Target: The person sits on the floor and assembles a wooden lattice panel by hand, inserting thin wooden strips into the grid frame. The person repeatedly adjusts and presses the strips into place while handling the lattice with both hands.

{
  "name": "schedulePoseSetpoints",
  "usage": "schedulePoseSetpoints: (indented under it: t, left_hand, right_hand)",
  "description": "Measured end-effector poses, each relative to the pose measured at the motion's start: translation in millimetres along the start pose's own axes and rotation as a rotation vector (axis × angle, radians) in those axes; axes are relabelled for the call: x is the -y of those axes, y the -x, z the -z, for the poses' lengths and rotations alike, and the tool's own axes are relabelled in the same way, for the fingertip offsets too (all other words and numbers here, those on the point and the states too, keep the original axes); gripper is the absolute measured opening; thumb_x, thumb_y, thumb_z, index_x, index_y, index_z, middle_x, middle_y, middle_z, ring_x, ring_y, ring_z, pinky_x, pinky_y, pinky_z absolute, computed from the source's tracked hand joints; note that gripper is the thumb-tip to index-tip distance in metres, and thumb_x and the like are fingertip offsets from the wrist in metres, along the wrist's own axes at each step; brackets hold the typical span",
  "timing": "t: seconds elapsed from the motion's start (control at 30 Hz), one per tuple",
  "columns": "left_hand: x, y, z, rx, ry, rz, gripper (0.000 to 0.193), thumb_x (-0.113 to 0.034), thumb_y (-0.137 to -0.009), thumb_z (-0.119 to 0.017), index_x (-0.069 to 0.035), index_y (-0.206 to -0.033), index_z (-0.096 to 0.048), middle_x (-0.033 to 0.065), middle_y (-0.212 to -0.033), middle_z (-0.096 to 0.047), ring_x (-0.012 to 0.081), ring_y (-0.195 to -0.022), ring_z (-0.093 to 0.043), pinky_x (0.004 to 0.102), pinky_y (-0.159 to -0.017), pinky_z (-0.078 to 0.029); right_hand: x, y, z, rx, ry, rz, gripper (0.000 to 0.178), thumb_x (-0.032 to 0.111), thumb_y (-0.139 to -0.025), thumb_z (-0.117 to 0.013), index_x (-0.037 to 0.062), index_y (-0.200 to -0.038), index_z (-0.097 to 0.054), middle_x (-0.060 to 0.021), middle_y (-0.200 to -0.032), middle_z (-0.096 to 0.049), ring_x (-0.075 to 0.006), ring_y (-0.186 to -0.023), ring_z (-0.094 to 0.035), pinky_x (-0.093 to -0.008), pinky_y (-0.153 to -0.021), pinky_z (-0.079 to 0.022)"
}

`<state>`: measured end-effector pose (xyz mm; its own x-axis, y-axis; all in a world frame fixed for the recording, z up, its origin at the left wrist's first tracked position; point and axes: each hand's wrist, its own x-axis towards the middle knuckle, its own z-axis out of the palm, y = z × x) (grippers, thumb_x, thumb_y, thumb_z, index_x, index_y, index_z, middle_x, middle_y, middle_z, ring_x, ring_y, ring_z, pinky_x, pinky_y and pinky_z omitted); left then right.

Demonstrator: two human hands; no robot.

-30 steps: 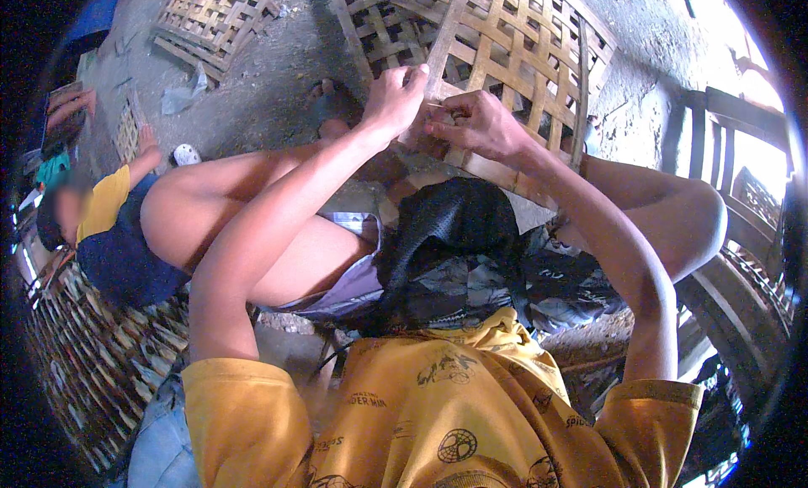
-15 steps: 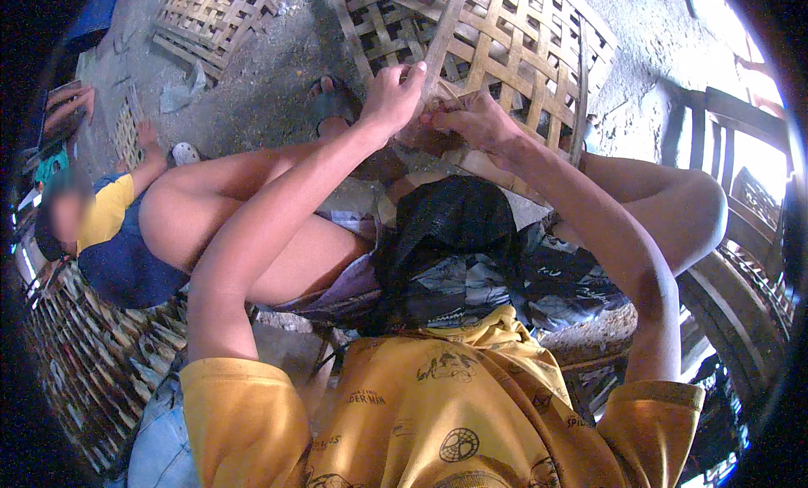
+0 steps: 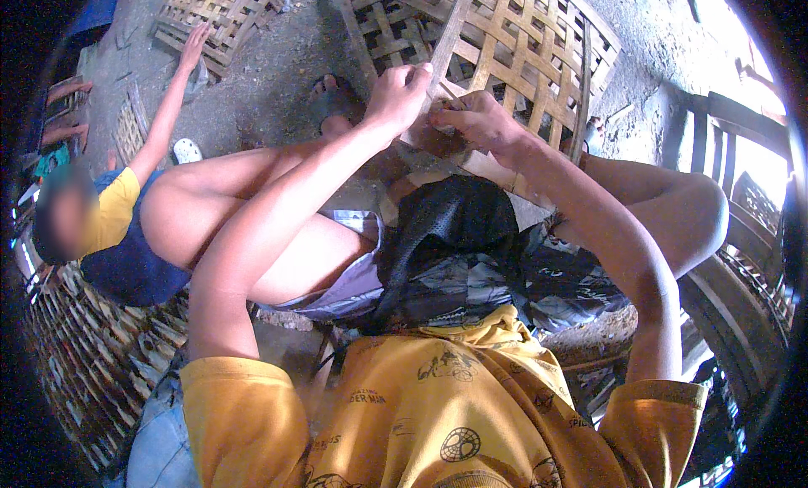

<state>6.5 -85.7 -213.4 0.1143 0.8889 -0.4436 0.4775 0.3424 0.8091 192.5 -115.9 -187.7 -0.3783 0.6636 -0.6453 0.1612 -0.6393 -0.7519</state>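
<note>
A woven bamboo basket (image 3: 522, 46) with a pale rim strip (image 3: 452, 37) stands in front of me, between my knees. My left hand (image 3: 396, 98) is closed at the lower end of that strip, thumb pressed to its edge. Just right of it, my right hand (image 3: 481, 122) is pinched at the basket's near edge. What sits between its fingertips is too small and shaded to make out. Black cloth (image 3: 459, 214) lies across my lap below the hands.
At the left, a person in a yellow sleeve (image 3: 122, 197) stretches a hand (image 3: 196, 46) toward another woven panel (image 3: 215, 16). A smaller woven piece (image 3: 130, 130) lies nearer. Slatted wooden furniture (image 3: 741, 122) stands at the right; stacked split bamboo (image 3: 93, 362) fills the lower left.
The other person's arm has extended forward to the far woven panel. My hands keep nearly the same place at the basket, with slight finger movement in the right.
</note>
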Motion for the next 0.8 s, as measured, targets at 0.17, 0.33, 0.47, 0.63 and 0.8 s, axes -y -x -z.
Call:
schedulePoseSetpoints:
  t: [0.17,0.33,0.47,0.63,0.8]
  left_hand:
    - [1.8,-0.8,-2.1,-0.044,-0.042,-0.047,0.052,-0.046,-0.102,-0.053,0.003,-0.108,-0.072,0.0275,-0.095,-0.073,0.0414,-0.095,-0.072,0.0477,-0.083,-0.053]
    - [-3.0,1.9,-3.8,-0.072,-0.036,-0.039,0.053,-0.046,-0.101,-0.053,0.003,-0.106,-0.071,0.026,-0.091,-0.073,0.0409,-0.09,-0.072,0.0479,-0.079,-0.053]
    - [-9.3,1.0,1.2,0.007,-0.08,0.009,0.052,-0.046,-0.101,-0.054,0.002,-0.107,-0.071,0.0258,-0.091,-0.073,0.0402,-0.09,-0.072,0.048,-0.078,-0.054]
    - [1.8,-5.1,0.0,-0.044,-0.076,-0.02,0.052,-0.047,-0.101,-0.054,0.001,-0.106,-0.072,0.0252,-0.092,-0.073,0.0396,-0.09,-0.073,0.048,-0.078,-0.054]
    - [-0.5,-3.9,-0.4,0.004,-0.067,0.005,0.053,-0.048,-0.101,-0.054,0.002,-0.107,-0.072,0.0262,-0.095,-0.073,0.0411,-0.094,-0.072,0.0479,-0.08,-0.055]
  right_hand:
    - [8.2,-6.6,11.1,0.075,0.349,-0.016,0.027,0.023,-0.085,-0.071,0.0017,-0.099,-0.078,-0.0018,-0.077,-0.07,-0.0084,-0.062,-0.057,-0.0283,-0.056,-0.047]
    - [0.1,-12.9,11.1,0.051,0.605,0.221,0.028,0.023,-0.087,-0.067,0.0004,-0.099,-0.077,-0.0002,-0.073,-0.068,-0.007,-0.055,-0.054,-0.0264,-0.051,-0.044]
    - [2.2,-12.5,17.3,0.092,0.297,0.061,0.023,0.023,-0.088,-0.069,0.004,-0.096,-0.078,0.0031,-0.068,-0.064,-0.0044,-0.051,-0.048,-0.0247,-0.048,-0.038]
    - [31.7,10.0,2.2,0.094,0.191,-0.06,0.025,0.031,-0.088,-0.077,0.0078,-0.096,-0.079,0.006,-0.065,-0.06,-0.0016,-0.05,-0.041,-0.0236,-0.046,-0.03]
    - [10.2,-0.6,8.6,0.136,0.128,0.013,0.023,0.031,-0.089,-0.078,0.0094,-0.097,-0.079,0.0055,-0.066,-0.062,-0.0016,-0.052,-0.044,-0.0241,-0.047,-0.032]
